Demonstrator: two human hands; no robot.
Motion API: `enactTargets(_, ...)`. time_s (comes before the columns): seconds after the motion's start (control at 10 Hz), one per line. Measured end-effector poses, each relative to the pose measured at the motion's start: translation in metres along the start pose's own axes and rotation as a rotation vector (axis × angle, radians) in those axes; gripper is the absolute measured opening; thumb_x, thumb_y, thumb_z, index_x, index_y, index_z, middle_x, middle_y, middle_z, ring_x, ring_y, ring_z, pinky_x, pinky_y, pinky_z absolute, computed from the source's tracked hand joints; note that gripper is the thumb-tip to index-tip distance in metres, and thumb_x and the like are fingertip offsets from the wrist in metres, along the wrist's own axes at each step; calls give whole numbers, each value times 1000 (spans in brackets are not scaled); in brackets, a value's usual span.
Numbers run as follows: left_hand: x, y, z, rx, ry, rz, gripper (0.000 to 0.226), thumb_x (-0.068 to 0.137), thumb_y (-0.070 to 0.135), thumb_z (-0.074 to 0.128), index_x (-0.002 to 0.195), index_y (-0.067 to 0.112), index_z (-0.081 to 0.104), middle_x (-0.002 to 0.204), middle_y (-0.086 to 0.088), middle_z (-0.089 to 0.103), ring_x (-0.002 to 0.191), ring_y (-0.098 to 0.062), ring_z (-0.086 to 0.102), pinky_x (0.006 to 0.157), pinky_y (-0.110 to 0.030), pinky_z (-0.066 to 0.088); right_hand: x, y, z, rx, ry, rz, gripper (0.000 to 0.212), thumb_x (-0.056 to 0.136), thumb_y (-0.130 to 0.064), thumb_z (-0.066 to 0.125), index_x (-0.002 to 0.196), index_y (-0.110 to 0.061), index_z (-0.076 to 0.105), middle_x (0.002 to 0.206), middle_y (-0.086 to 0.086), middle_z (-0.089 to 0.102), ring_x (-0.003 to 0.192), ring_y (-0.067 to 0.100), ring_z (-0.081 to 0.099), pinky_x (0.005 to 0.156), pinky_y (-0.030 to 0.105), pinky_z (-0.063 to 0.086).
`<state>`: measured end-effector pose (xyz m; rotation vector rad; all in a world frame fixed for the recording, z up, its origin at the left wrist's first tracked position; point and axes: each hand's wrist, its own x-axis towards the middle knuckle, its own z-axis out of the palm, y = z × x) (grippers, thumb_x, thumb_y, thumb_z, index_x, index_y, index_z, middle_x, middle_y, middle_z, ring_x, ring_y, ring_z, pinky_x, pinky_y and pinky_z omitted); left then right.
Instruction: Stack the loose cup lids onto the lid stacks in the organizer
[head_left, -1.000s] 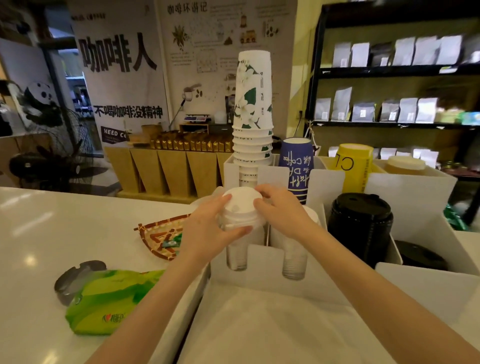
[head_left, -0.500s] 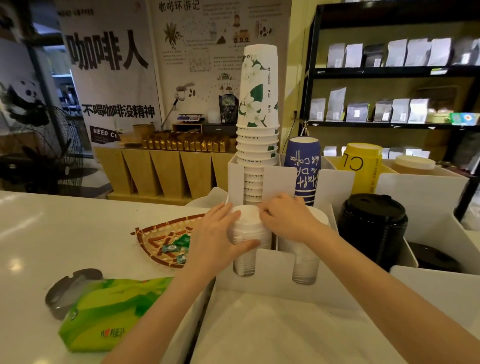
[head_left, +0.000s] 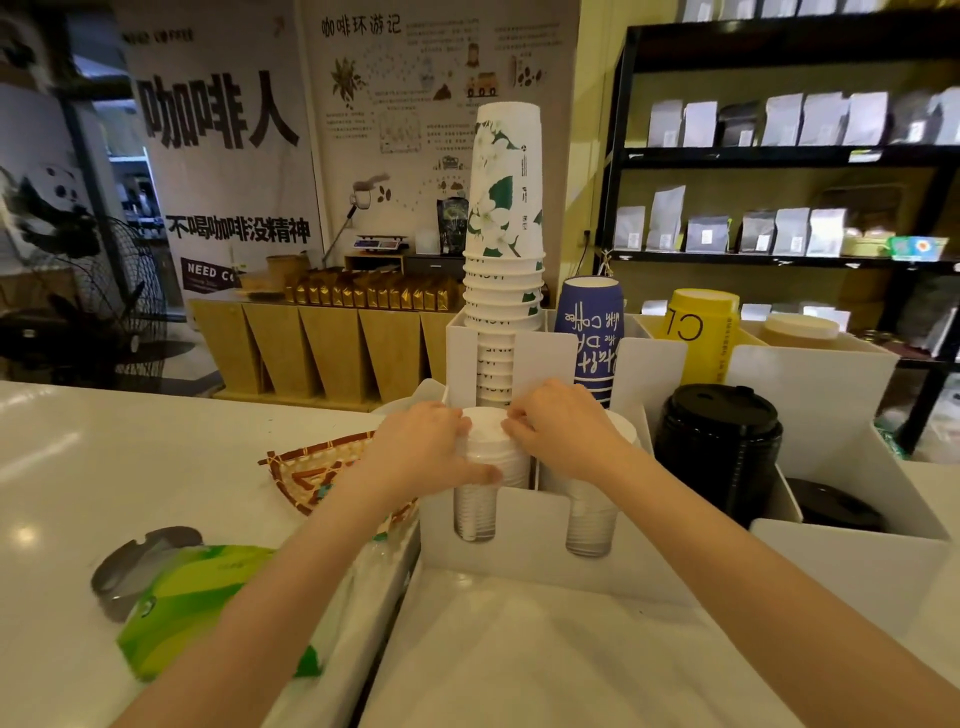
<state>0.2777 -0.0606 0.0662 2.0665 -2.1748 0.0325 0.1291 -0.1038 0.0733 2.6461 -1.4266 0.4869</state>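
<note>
- On the near tabletop (head_left: 78, 467) lie a green tissue pack (head_left: 202, 603) and a woven tray (head_left: 311, 467) with wrapped sweets; no loose lid shows there.
- In the white organizer (head_left: 530, 551), the left hand (head_left: 421, 447) grips the side of the white lid stack (head_left: 491, 457) in the front left slot, thumb across its front.
- The right hand (head_left: 561, 431) has its fingertips on the top lid, grip narrow; it hides a second white stack in the next slot.
- Judged: lids are being seated on the stack. Next comes a straight press, then letting go.
- Farther right sits a black lid stack (head_left: 719, 447).
- Behind stand the floral cups (head_left: 504, 218), blue cups (head_left: 592, 332) and yellow cups (head_left: 701, 332).
</note>
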Motion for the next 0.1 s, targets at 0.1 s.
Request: enactTargets(0.1,14,9,-22,-94,-160,-56,64,82,60,39,115,8,56,112,-8,59,103,-23,55,82,-33,42,-10,5,-21,271,44,13,28,87,-25,50,109,-14,63,116,6,64,107,22,56,95,39,45)
